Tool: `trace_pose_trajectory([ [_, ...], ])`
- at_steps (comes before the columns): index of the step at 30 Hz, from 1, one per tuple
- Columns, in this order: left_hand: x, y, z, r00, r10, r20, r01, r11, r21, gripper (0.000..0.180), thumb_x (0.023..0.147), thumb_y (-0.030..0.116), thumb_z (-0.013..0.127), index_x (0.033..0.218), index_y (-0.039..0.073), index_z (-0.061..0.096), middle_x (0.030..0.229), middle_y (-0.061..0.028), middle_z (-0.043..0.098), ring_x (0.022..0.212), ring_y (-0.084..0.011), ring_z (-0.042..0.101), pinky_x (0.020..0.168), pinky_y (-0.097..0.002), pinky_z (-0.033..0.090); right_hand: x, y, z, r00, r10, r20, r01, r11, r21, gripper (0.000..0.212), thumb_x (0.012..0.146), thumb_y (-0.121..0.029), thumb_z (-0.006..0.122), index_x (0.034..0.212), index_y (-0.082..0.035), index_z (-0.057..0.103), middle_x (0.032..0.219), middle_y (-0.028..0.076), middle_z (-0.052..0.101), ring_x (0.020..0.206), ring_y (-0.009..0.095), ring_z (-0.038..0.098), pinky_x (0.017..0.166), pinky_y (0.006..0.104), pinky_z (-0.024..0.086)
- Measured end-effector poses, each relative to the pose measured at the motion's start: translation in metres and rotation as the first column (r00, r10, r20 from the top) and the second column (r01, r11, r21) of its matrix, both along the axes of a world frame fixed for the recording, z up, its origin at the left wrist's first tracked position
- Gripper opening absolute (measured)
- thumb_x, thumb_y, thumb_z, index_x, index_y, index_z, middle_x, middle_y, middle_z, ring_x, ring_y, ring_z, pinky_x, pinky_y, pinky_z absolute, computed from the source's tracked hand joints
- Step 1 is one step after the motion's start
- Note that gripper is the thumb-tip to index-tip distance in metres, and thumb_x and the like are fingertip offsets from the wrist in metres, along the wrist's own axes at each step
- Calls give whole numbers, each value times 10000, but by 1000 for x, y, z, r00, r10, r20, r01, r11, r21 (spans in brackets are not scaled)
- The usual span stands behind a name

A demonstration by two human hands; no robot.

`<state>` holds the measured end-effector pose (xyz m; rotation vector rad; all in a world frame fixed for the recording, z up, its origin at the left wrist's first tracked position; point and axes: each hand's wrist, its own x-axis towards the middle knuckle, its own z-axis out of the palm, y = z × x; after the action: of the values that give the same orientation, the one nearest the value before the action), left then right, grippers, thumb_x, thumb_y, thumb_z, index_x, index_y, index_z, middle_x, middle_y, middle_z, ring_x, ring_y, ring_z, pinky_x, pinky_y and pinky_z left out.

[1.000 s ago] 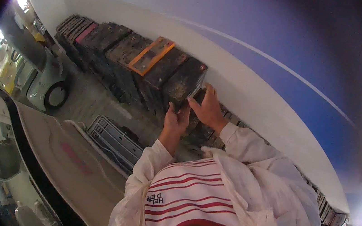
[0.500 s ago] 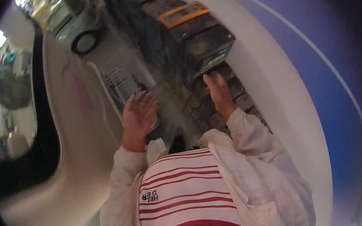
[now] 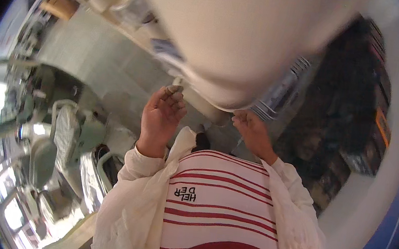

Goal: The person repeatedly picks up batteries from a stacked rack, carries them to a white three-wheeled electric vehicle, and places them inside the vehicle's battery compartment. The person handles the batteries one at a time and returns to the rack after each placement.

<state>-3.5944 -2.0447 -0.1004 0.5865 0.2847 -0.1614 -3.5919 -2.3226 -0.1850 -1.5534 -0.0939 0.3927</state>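
A large, smooth cream-coloured panel [image 3: 249,55] with a rounded lower end fills the upper middle, close to me. To the left of that end is my left hand [image 3: 162,119], palm partly showing, fingers half bent and dark at the tips. I make out nothing held in it. A small pale shape just above its fingertips is too blurred to name. Right under the panel's lower edge is my right hand [image 3: 256,132], its fingers drawn together near the rim. Whether they pinch the edge or something small is hidden.
A stack of dark, dirty blocks or cases [image 3: 348,104] stands at the right along a white and blue wall. Behind the panel is a metal rack [image 3: 276,97]. Chairs with green-grey seats [image 3: 43,159] are at the left. A cardboard box [image 3: 59,3] sits on the far left floor.
The view has turned left, so the panel now lies in the upper middle and the dark stack at the right. My right hand has come away from the stack to the panel's lower edge.
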Motion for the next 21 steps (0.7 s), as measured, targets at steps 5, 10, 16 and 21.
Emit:
trace_pose_trajectory([
  [5, -40, 110, -10, 917, 380, -124, -379, 925, 29, 188, 958, 233, 573, 1005, 68, 648, 870, -52, 668, 752, -209, 628, 712, -357, 543, 32, 128, -3, 948, 311, 62, -304, 947, -104, 220, 960, -160, 588, 1097, 11, 599, 891, 5, 580, 826, 101, 531, 751, 259, 453],
  [10, -57, 266, -7, 701, 701, -127, -702, 711, 46, 146, 924, 209, 628, 970, 72, 647, 827, -45, 651, 709, -185, 600, 637, -310, 488, 99, 312, 4, 842, 510, 175, -503, 860, -83, 233, 956, -162, 610, 1086, 32, 599, 814, 15, 567, 724, 85, 500, 660, 259, 443],
  [16, -82, 397, -14, 447, 893, -52, -889, 450, 84, 123, 941, 191, 607, 953, 74, 640, 811, -42, 636, 701, -187, 575, 624, -313, 479, 148, 484, 20, 732, 673, 108, -665, 740, -106, 254, 942, -182, 624, 1066, 39, 607, 881, 54, 636, 761, 108, 549, 682, 272, 458],
  [21, -41, 488, -23, 431, 901, -51, -902, 432, 5, 159, 963, 199, 558, 968, 62, 640, 843, -74, 647, 701, -204, 570, 640, -324, 503, 223, 577, -8, 709, 705, -14, -702, 705, -104, 272, 930, -196, 615, 1046, 50, 618, 887, 76, 653, 785, 139, 587, 707, 297, 475],
])
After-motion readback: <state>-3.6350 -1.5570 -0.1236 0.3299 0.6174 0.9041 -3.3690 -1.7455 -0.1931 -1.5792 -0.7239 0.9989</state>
